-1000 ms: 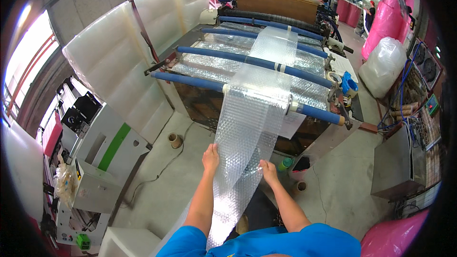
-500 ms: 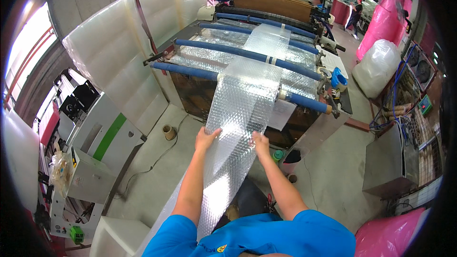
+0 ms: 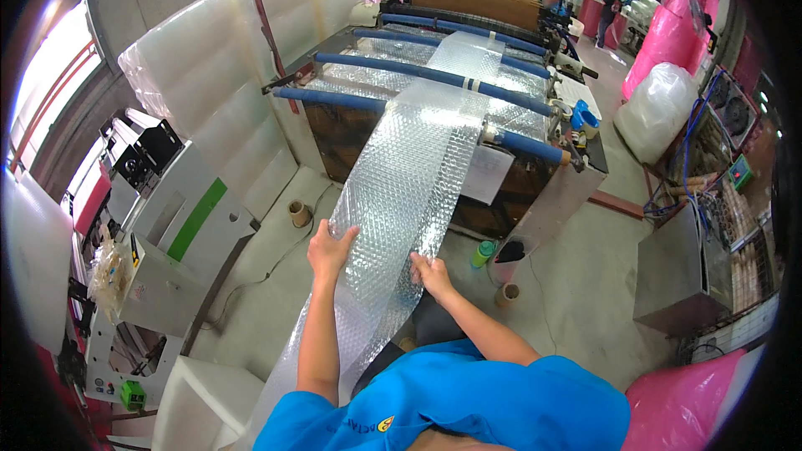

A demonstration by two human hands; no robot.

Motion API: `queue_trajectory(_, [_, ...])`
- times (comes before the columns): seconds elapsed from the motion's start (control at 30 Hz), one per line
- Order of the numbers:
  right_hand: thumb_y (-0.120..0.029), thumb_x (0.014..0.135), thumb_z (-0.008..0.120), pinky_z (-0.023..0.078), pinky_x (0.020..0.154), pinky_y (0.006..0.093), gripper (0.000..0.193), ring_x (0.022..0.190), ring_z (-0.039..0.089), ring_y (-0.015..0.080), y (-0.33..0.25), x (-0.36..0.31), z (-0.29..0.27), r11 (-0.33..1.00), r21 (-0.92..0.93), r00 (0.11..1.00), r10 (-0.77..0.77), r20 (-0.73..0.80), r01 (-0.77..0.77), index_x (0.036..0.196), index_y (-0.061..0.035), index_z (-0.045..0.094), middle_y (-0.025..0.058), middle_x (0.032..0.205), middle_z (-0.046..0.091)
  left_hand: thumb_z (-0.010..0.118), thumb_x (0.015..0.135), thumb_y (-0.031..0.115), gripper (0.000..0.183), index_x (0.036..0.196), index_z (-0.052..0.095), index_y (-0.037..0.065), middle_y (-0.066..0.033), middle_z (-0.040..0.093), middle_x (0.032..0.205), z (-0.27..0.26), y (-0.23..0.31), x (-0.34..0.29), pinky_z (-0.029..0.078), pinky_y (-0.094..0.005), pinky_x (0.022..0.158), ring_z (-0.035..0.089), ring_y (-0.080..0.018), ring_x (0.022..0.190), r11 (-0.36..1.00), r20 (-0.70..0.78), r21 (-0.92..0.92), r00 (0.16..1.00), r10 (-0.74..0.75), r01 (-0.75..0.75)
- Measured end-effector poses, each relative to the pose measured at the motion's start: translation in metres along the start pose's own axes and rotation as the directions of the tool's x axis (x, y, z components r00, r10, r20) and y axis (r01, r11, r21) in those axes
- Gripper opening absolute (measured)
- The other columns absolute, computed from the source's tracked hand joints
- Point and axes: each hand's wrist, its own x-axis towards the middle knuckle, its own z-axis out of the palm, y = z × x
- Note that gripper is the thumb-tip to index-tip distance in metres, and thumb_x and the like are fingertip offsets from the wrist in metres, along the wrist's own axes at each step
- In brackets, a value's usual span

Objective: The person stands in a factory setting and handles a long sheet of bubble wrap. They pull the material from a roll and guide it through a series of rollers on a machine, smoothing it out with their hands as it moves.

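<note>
A long strip of clear bubble wrap (image 3: 401, 167) runs from the machine's blue rollers (image 3: 334, 101) down toward me and past my left side. My left hand (image 3: 331, 249) grips its left edge, thumb on top and fingers tucked beneath. At the right edge my right hand (image 3: 431, 276) pinches the film, its fingertips partly under the sheet. Between the hands the strip lies fairly flat and slopes down from the nearest roller.
A white machine with a green stripe (image 3: 196, 219) stands at left, before tall wrapped foam blocks (image 3: 200, 75). Cardboard cores (image 3: 298, 214) and a green bottle (image 3: 482, 254) sit on the floor. Pink rolls (image 3: 668, 38) stand at right. Other people work at the back.
Both hands have moved down toward me and to the left, still holding the bubble wrap edges. The strip looks wider and flatter. A person at the back has shifted left.
</note>
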Motion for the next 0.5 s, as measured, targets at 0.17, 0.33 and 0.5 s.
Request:
queue_trajectory(0.17, [-0.032,0.081,0.054,0.036,0.047,0.0223,0.03,0.052,0.041,0.0073,0.021,0.004,-0.007,0.996,0.054,0.997,0.069,-0.025,-0.067,0.064,-0.0076,0.046,-0.0011,0.058,0.043,0.064,0.062,0.047,0.05,0.088,0.051,0.007,-0.0135,0.059,0.081,0.026,-0.023,0.002,0.043,-0.0397,0.068,0.056,-0.0306,0.079,0.998,0.031,-0.047,0.999,-0.032,0.034])
queue_trajectory(0.33, [-0.033,0.082,0.05,0.035,0.047,0.0219,0.033,0.05,0.039,0.0071,0.032,0.01,-0.011,0.998,-0.054,0.998,-0.035,-0.044,0.033,0.064,-0.0064,0.046,-0.0011,0.057,0.043,0.059,0.064,0.052,0.052,0.09,0.052,0.008,-0.0124,0.06,0.085,0.035,-0.028,0.002,0.042,-0.0395,0.07,0.056,-0.0294,0.083,0.997,0.046,0.023,0.996,-0.081,0.08])
queue_trajectory(0.5, [-0.033,0.082,0.05,0.036,0.047,0.0226,0.034,0.049,0.041,0.0071,0.045,0.017,-0.016,0.977,-0.195,0.992,-0.104,-0.074,0.088,0.063,-0.0047,0.049,-0.001,0.055,0.044,0.056,0.066,0.054,0.053,0.092,0.051,0.008,-0.0129,0.059,0.086,0.059,-0.05,0.012,0.042,-0.0392,0.071,0.055,-0.0305,0.084,0.994,0.067,0.043,0.993,-0.1,0.097])
